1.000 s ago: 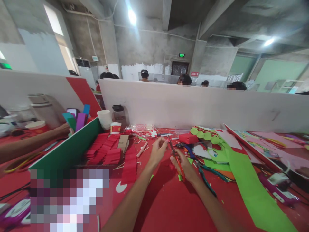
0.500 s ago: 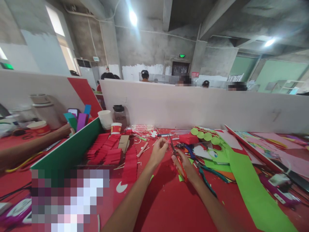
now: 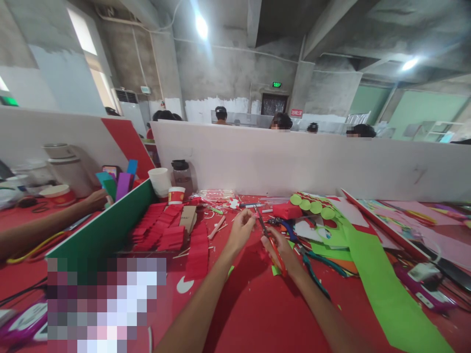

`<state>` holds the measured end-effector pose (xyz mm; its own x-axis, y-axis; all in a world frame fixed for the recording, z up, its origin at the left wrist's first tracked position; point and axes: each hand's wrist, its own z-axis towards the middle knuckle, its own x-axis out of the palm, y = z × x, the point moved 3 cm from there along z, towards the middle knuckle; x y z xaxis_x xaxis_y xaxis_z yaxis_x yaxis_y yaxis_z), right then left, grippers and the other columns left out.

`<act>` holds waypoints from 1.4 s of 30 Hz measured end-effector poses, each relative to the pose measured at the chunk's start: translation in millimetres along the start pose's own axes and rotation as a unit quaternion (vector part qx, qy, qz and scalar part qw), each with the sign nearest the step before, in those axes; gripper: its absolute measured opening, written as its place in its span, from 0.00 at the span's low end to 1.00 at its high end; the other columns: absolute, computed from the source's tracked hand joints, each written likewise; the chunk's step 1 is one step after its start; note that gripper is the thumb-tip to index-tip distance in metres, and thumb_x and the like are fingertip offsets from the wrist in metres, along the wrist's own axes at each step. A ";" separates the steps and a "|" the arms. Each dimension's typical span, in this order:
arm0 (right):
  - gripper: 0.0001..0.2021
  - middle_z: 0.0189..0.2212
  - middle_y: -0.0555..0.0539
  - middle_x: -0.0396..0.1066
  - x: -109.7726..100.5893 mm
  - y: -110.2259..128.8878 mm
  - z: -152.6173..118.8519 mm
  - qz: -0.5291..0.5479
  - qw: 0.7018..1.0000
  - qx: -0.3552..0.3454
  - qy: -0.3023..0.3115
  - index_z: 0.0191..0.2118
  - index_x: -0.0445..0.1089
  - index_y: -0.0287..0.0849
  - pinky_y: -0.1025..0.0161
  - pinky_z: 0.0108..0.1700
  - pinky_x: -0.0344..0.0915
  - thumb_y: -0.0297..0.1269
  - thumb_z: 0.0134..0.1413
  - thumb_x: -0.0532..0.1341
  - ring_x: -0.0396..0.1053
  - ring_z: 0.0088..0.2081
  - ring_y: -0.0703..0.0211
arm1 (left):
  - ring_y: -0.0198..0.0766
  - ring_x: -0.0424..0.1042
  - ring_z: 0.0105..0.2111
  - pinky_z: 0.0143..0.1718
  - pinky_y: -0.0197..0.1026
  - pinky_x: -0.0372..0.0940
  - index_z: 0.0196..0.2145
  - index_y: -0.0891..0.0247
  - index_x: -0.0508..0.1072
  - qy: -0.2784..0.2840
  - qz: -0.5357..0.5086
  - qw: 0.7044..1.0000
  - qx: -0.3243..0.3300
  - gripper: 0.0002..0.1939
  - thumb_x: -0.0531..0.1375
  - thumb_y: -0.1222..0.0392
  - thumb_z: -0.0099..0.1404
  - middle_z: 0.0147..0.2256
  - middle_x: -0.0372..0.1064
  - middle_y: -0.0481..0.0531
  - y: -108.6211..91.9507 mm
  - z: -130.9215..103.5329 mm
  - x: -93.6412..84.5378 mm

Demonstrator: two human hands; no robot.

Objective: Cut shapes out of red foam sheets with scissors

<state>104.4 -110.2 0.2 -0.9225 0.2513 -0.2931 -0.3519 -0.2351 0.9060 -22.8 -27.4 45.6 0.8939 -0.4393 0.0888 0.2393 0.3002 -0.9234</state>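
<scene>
My left hand (image 3: 243, 229) is closed in a pinch above the middle of the red table. A tiny pinkish bit shows at its fingertips, too small to name. Just to the right, my right hand (image 3: 280, 245) grips a pair of scissors (image 3: 276, 255) by the orange-red handles. The blades point up and away from me, close beside the left fingertips; whether they touch the small bit I cannot tell. Strips of red crepe paper (image 3: 197, 250) lie left of my left forearm. Pliers with dark teal handles (image 3: 324, 262) rest right of my right hand.
Stacked red paper pieces (image 3: 158, 225) sit beside a green divider (image 3: 110, 220); beyond it reaches another person's arm (image 3: 55, 215). Paper cups (image 3: 176, 195) and a dark-lidded bottle (image 3: 181, 174) stand near the white partition (image 3: 294, 162). Long green paper (image 3: 386, 284) covers the right side.
Both my hands stay nearly in place, the scissors still beside the left fingertips. A pinkish bit shows more plainly there now. The neighbouring person's hand has shifted slightly.
</scene>
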 end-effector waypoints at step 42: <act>0.18 0.30 0.48 0.68 -3.2 7.9 -0.7 -0.056 0.998 -0.039 0.007 0.38 0.70 0.43 0.64 0.31 0.63 0.55 0.63 0.58 0.64 0.31 0.56 | 0.33 0.64 0.23 0.30 0.36 0.60 0.28 0.60 0.65 -0.004 -0.019 1.000 -0.009 0.10 0.59 0.54 0.63 0.22 0.62 0.42 -0.9 -1.8 -1.1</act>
<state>104.5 -113.5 8.1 -0.8784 0.2672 -0.3963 -0.4641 -0.2785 0.8408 -24.7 -28.7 45.7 0.8874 -0.4433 0.1265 0.2657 0.2677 -0.9261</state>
